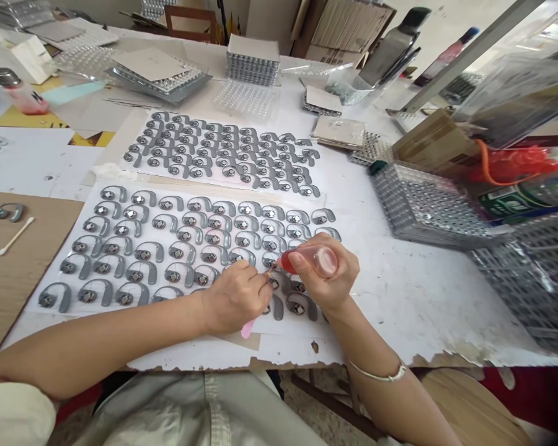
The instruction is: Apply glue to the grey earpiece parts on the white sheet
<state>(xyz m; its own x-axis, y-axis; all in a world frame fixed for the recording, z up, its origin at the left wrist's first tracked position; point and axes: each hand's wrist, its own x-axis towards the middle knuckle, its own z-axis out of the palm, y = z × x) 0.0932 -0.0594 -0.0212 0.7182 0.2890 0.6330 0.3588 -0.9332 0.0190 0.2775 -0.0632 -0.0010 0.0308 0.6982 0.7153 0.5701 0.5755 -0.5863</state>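
Note:
My left hand rests over the near rows of grey ear-hook pieces, which have round metal centres. It pinches a thin applicator with a pink handle, whose fine orange tip reaches a piece. Just to the right, my right hand grips a small translucent bottle with a red nozzle, its nozzle close to that tip. The pieces lie in rows on a white sheet, and a second sheet of them lies farther back. My hands hide several pieces.
Wire-mesh racks stand to the right. Stacked trays of parts and a bottle of pink liquid stand at the back. On cardboard at the left lie one loose piece and a cotton swab.

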